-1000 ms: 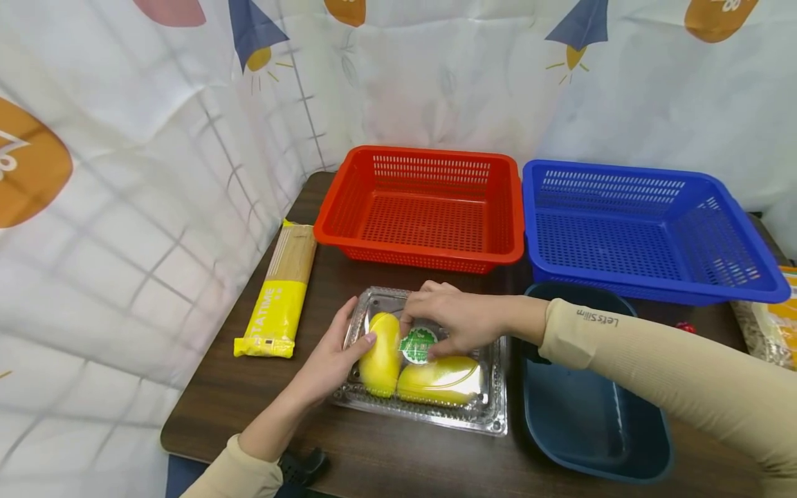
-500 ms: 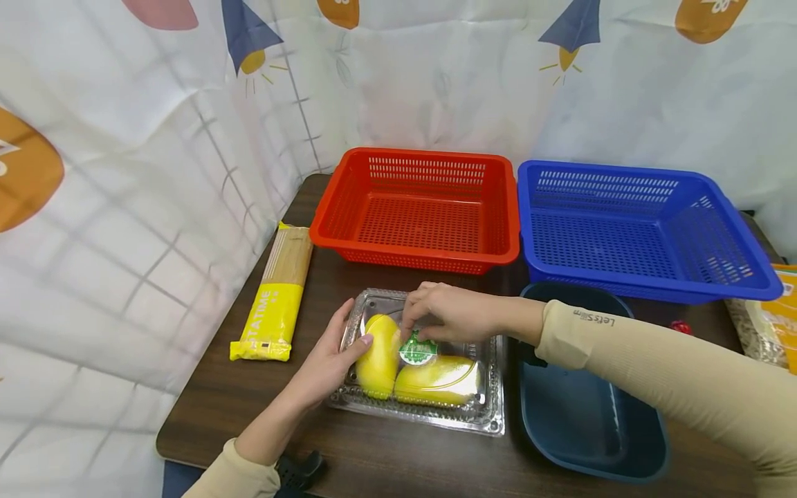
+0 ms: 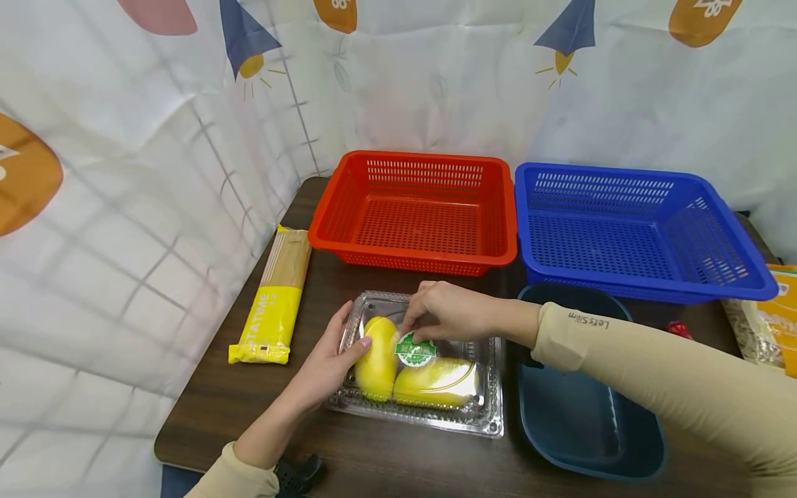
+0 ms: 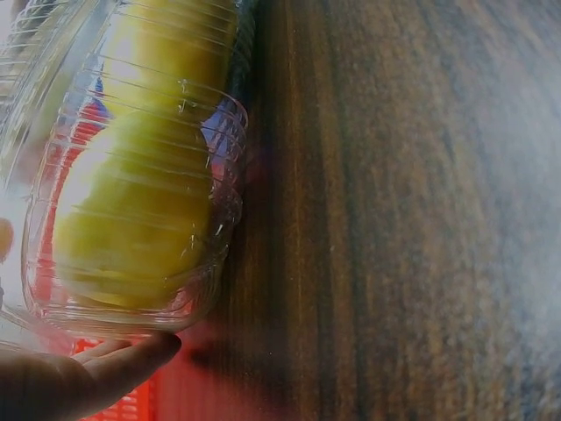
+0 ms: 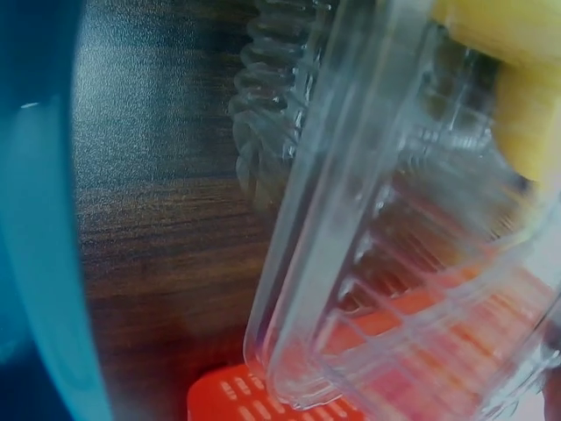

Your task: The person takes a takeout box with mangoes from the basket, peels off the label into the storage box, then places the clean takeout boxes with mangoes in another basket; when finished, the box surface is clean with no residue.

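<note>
A clear plastic clamshell box point(image 3: 429, 417) lies on the dark wooden table, two yellow mangoes point(image 3: 376, 360) inside it. On its lid is a round green-and-white sticker point(image 3: 416, 350). My left hand point(image 3: 333, 356) grips the box's left side, thumb over the lid edge; in the left wrist view a fingertip point(image 4: 145, 360) touches the box's end. My right hand point(image 3: 445, 311) reaches over the lid with curled fingers, thumb and forefinger at the sticker's upper edge, pinching it. The right wrist view shows the box's ridged side close up, but no sticker.
Behind the box stand a red basket point(image 3: 414, 259) and a blue basket point(image 3: 641, 277). A dark teal tub point(image 3: 591, 415) is right of the box, under my right forearm. A yellow packet of dried noodles point(image 3: 270, 297) lies left; an orange-and-white bag point(image 3: 762, 318) sits far right.
My right thumb and fingers have shifted to the sticker's upper edge, and its green band shows at a different place. My left hand keeps its hold on the box.
</note>
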